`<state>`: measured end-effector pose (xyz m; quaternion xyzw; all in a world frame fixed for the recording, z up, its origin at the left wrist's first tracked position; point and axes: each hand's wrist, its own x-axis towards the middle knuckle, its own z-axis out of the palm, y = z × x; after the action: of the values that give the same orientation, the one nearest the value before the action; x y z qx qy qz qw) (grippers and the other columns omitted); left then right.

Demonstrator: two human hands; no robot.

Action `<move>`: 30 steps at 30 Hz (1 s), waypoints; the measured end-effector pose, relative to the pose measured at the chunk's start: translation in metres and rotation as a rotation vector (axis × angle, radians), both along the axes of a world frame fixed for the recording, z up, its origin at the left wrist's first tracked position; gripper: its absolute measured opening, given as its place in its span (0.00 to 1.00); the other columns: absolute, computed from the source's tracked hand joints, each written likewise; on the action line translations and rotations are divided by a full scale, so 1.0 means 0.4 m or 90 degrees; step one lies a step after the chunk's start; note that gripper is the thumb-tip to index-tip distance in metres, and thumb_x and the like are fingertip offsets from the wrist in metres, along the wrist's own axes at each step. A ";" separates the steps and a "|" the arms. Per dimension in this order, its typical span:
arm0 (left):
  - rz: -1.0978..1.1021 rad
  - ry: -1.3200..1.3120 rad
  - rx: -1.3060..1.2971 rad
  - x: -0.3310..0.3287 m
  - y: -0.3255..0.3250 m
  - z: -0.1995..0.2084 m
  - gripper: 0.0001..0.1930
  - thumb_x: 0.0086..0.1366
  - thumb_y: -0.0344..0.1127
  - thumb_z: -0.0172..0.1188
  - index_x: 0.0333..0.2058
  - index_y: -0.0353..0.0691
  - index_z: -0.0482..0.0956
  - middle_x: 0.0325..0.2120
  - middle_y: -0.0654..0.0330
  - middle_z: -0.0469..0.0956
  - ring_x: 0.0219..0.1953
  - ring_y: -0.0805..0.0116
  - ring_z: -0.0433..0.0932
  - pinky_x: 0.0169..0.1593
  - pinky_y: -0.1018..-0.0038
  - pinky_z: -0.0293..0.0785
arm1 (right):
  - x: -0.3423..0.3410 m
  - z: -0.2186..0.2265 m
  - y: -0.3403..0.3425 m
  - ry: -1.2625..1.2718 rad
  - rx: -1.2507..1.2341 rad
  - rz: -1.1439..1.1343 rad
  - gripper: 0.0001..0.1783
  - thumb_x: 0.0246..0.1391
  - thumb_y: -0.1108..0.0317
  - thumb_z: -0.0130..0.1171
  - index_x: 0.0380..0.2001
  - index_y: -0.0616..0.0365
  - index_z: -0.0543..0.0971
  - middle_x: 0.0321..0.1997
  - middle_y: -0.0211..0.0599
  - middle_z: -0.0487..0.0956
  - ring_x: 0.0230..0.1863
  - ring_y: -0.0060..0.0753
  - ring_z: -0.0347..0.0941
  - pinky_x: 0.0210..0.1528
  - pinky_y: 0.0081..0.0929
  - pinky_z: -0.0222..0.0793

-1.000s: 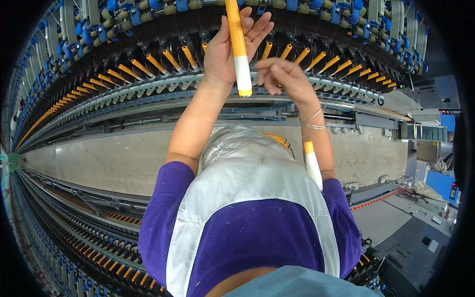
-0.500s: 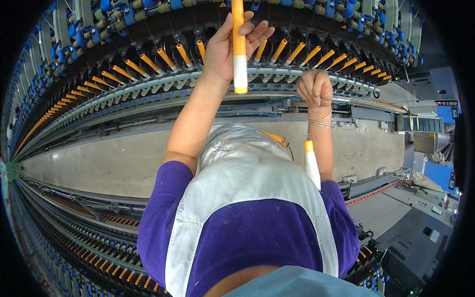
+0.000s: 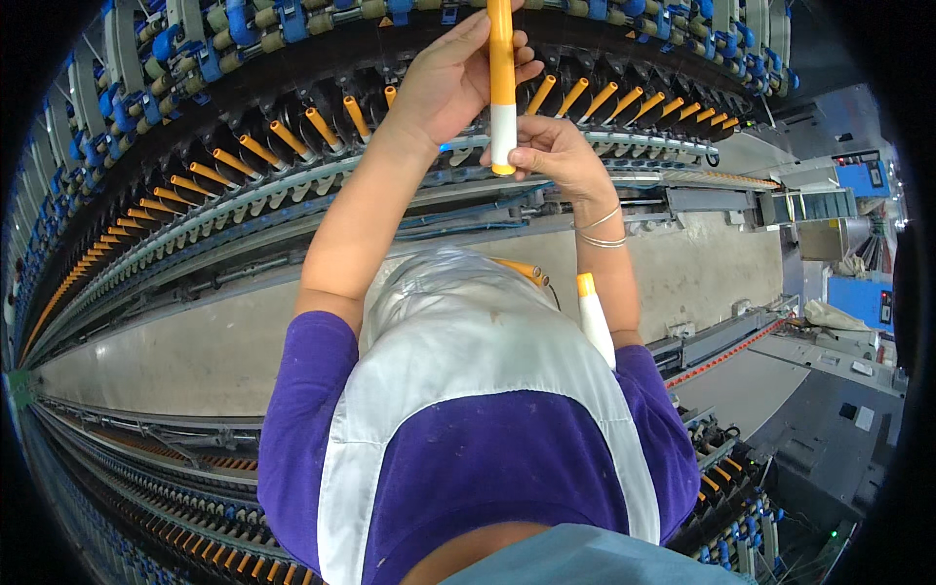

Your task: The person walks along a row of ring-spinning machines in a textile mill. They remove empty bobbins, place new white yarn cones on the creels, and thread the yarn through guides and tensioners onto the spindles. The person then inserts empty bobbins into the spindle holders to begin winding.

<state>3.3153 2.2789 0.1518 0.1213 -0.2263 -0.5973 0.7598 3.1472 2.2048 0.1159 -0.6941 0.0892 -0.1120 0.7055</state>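
My left hand [image 3: 456, 83] is wrapped round the upper part of an orange bobbin [image 3: 501, 73], a long tube held nearly upright. White yarn covers a band near its lower end, and its top runs out of the picture. My right hand [image 3: 565, 161] pinches that lower end, thumb in front and fingertips behind. Beyond both hands, a row of orange bobbins [image 3: 321, 127] stands tilted along the spinning frame [image 3: 263, 185]. Another bobbin wound with white yarn [image 3: 596, 327] sticks up beside my right forearm, against the apron [image 3: 468, 341].
Several orange tube ends [image 3: 525, 270] show at the apron's front fold. A pale floor aisle [image 3: 195, 346] runs between this machine and a second row of bobbins [image 3: 214, 536] behind me. Grey cabinets [image 3: 799, 439] and blue boxes [image 3: 860, 300] stand at the right.
My right hand has moved left from beside the bobbin row and taken hold of the bobbin's lower end. The left hand and its bobbin have shifted slightly right; the view has turned a little.
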 end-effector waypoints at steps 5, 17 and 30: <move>0.044 -0.129 -0.025 -0.013 -0.018 0.004 0.24 0.68 0.39 0.54 0.60 0.39 0.62 0.41 0.56 0.76 0.42 0.61 0.79 0.44 0.65 0.79 | -0.013 -0.006 0.011 -0.069 0.075 0.060 0.22 0.55 0.61 0.60 0.49 0.65 0.76 0.41 0.42 0.82 0.34 0.18 0.75 0.37 0.15 0.71; 0.075 -0.065 -0.027 -0.065 -0.063 -0.042 0.22 0.67 0.38 0.57 0.58 0.46 0.66 0.34 0.63 0.74 0.28 0.75 0.74 0.27 0.79 0.73 | -0.056 -0.017 0.009 0.013 -0.100 -0.007 0.24 0.49 0.61 0.69 0.45 0.67 0.76 0.26 0.22 0.71 0.28 0.13 0.64 0.30 0.14 0.62; -0.017 0.138 -0.101 -0.057 -0.053 -0.035 0.27 0.68 0.39 0.55 0.63 0.45 0.58 0.30 0.61 0.69 0.24 0.76 0.65 0.26 0.81 0.65 | -0.058 -0.016 0.027 0.049 -0.076 0.041 0.10 0.49 0.68 0.67 0.28 0.65 0.79 0.24 0.23 0.73 0.26 0.13 0.64 0.27 0.16 0.60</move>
<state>3.2926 2.2577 0.1380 -0.0073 -0.1910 -0.5974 0.7788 3.1239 2.2154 0.1095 -0.7415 0.0867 -0.0674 0.6619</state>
